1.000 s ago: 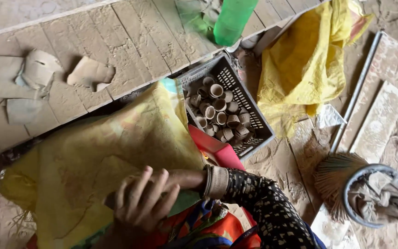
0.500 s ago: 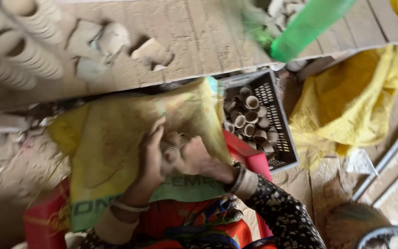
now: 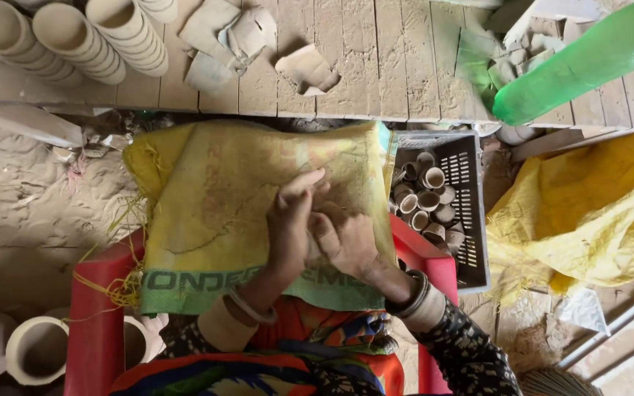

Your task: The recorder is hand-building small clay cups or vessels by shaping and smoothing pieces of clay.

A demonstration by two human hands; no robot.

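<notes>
Fingers: both hands — left hand [image 3: 291, 224], right hand [image 3: 346, 238] — close together around something hidden; what, I cannot tell.
Sack [image 3: 221, 213]: soft, limp — grip the edges.
Crate [image 3: 471, 213]: at 3 o'clock, fragile clay cups [image 3: 423, 202].

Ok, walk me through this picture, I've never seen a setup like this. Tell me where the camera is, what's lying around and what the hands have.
No machine is at work: a person uses two bare hands. The single picture comes from a camera worn on their head, looking straight down.

The left hand and right hand are pressed together over a yellow woven sack spread across the lap, on a red plastic stool. What the fingers enclose is hidden.

To the right stands a dark plastic crate filled with small clay cups. Beyond it lies a crumpled yellow sheet.

Ahead lies a dusty wooden platform with broken clay pieces, stacked clay cylinders and a green plastic bottle. Pale clay rings sit at lower left.
</notes>
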